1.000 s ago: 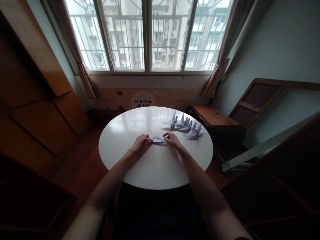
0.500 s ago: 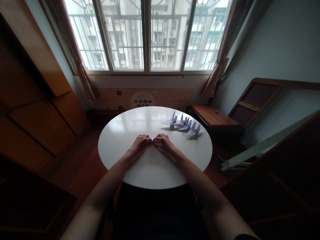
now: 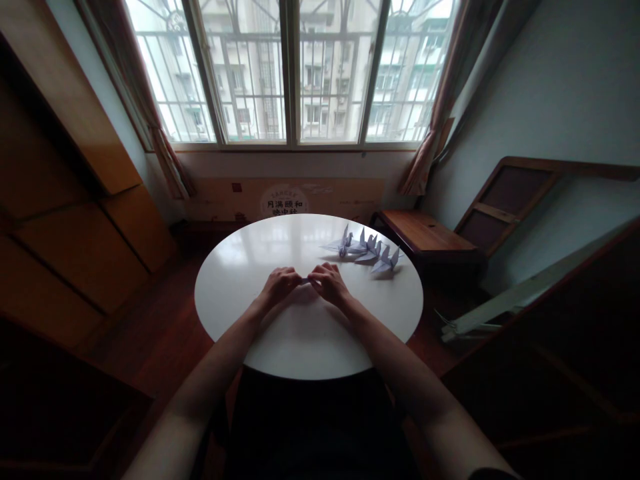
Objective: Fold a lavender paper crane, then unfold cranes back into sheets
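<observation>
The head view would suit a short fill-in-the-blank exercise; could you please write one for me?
1. The round tabletop is ____ in colour.
2. From the wearer's side, the folded paper cranes stand on the ____ part of the tabletop.
3. The left hand and right hand hold a small piece of paper ____ them.
4. Past the far edge of the tabletop, a curtain hangs at each side of the ____.

Missing words: white; right; between; window.
</observation>
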Demonstrator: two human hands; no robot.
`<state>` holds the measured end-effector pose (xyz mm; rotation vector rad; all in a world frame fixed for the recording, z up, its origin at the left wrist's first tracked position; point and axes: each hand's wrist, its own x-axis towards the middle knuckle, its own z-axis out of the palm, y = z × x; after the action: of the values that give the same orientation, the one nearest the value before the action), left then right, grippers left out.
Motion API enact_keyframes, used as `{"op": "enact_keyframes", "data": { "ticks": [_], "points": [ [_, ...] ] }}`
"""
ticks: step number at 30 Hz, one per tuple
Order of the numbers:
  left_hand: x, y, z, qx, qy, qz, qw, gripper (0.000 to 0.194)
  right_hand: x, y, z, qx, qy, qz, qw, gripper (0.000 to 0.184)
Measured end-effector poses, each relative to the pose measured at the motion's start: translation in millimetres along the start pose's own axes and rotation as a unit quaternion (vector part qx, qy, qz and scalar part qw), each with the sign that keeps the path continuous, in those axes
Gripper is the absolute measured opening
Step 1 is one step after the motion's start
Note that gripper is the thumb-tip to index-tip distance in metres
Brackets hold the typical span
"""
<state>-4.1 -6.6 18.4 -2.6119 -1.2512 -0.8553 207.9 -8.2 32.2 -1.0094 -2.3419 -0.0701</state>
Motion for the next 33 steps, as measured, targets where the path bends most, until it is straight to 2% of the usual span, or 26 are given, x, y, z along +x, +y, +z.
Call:
{"op": "enact_keyframes", "data": {
  "ticks": [3,6,15,25,33],
  "points": [
    [0,0,0.2,-0.010,0.021,0.022,0.999,0.021,0,-2,-1,0.013,0.016,-0.016,1.000,0.012],
    [1,1,-1.6,-0.034,0.035,0.035,0.998,0.020,1,0,-2,0.023,0.020,-0.020,0.999,0.017],
    [3,-1,-11.6,-0.077,0.069,0.031,0.994,0.022,1,18,-5,0.028,0.057,0.003,0.998,0.016],
    [-1,-12,-9.2,-0.199,0.078,-0.034,0.976,0.023,-2,26,-2,0.057,0.088,0.015,0.994,0.010],
    [1,-8,-5.6,-0.200,0.100,0.005,0.975,0.020,-2,19,0,0.064,0.071,0.002,0.995,0.011]
  ]
}}
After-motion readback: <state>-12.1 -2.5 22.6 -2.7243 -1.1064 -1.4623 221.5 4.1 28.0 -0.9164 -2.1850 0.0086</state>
